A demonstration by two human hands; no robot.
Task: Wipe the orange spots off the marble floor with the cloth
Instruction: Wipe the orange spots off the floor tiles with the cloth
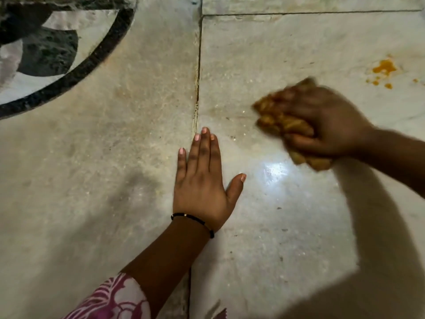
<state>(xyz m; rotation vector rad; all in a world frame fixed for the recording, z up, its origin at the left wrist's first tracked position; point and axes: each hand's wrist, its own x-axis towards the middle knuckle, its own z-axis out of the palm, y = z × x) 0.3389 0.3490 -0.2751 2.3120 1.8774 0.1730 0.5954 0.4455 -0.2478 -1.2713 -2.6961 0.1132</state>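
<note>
Over at the far left, a black curved band (76, 72) is inlaid in the marble floor (96, 171), sweeping round a dark mottled patch (48, 54) near the corner. The stone there is pale grey and a bit dull.

Down at the bottom edge a pink-and-white patterned sleeve (115, 300) comes in, and from it the forearm runs up to the left hand (202, 194). That hand lies palm down, flat on the floor, its fingers (203, 146) straight and pressed close together, the thumb angled off to the right. A thin black bracelet (193, 221) sits round the wrist. The fingertips end right beside the dark joint (198, 93) that runs between two slabs.

Just right of the thumb there is a bright glare (274, 173) on the stone, which looks wet or polished.

Further right, the right hand (326, 125) is blurred. Its fingers are curled round a bunched, orange-stained cloth (282, 120), which bulges out to the left of the fist and below it; whether the cloth touches the floor I cannot tell.

Beyond that hand, up toward the right edge, the orange spots (384, 69) lie on the marble: one larger smear with small flecks below it, apart from the cloth.
</note>
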